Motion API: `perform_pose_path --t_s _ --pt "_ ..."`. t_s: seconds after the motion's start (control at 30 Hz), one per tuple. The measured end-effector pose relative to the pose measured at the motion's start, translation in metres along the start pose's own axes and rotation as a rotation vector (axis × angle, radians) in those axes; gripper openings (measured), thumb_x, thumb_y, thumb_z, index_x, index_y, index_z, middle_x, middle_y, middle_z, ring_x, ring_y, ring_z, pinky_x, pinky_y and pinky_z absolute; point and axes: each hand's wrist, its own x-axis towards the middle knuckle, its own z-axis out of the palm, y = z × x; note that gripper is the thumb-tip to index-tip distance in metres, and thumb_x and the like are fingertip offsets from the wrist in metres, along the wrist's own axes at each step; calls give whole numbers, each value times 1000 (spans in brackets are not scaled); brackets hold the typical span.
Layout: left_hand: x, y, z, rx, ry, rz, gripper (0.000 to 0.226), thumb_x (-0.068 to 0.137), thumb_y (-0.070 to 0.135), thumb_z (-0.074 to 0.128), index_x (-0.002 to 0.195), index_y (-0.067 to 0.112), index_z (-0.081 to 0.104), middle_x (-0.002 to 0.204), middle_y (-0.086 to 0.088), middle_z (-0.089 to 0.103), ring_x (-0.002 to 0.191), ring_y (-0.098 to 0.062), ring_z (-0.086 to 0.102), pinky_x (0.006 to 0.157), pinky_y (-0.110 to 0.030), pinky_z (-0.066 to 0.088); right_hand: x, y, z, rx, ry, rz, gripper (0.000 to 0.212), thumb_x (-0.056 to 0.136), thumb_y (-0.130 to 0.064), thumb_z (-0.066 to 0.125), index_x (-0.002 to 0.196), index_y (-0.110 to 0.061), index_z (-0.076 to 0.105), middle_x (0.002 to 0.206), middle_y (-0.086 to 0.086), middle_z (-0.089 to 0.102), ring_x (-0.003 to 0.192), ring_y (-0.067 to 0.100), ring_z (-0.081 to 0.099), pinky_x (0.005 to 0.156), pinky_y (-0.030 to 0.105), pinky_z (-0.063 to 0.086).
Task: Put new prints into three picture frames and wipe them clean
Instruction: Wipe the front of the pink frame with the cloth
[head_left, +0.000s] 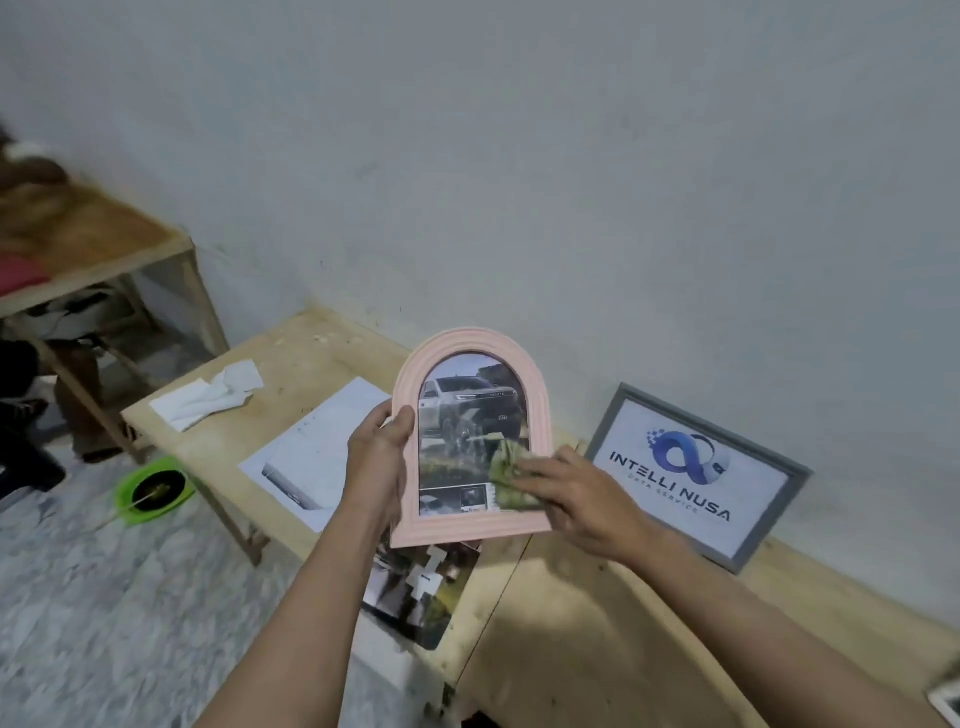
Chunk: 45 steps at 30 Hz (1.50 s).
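A pink arched picture frame (470, 353) with a car print behind its glass is held upright above the wooden table (597, 613). My left hand (376, 457) grips its left edge, thumb on the front. My right hand (576, 493) presses a small green cloth (506, 475) against the lower right of the glass. A grey rectangular frame (779, 457) with a blue logo print leans on the wall at the right. Loose prints (421, 587) lie on the table below the pink frame.
A white paper sheet (322, 447) and crumpled white tissue (208, 397) lie on the table's left part. A green dish (153, 488) sits on the marbled floor. Another wooden bench (104, 244) stands at the far left. A white object (948, 701) shows at the bottom right corner.
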Motion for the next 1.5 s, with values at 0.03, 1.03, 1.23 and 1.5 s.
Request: perform_pose_path --t_s 0.03,1.03,1.23,1.5 --pt "-8 4 1 -7 -16 17 37 100 24 57 135 11 58 122 -4 70 107 -18 66 84 -29 51 -12 -11 -10 98 -35 52 46 85 -4 56 125 -26 64 121 -16 62 94 20 53 75 39 51" --pt "-178 57 127 -302 -316 169 15 96 3 56 105 5 68 89 -21 74 74 -29 71 73 -44 60 -68 -82 -179 -20 385 -83 45 81 -2 47 122 -4 65 131 13 60 128 21 51 114 33 33" --pt "-178 65 129 -183 -201 223 16 100 8 52 107 4 67 77 -13 72 59 -21 67 54 -28 55 -118 -73 -179 266 30 23 51 71 17 60 111 -12 73 121 5 68 117 6 56 105 24 43" --pt "-191 56 159 -88 -232 323 16 98 15 55 104 10 69 82 -9 72 69 -20 67 68 -32 53 -92 -63 -277 189 298 247 52 67 9 41 99 -12 76 99 5 75 99 21 66 93 37 50"
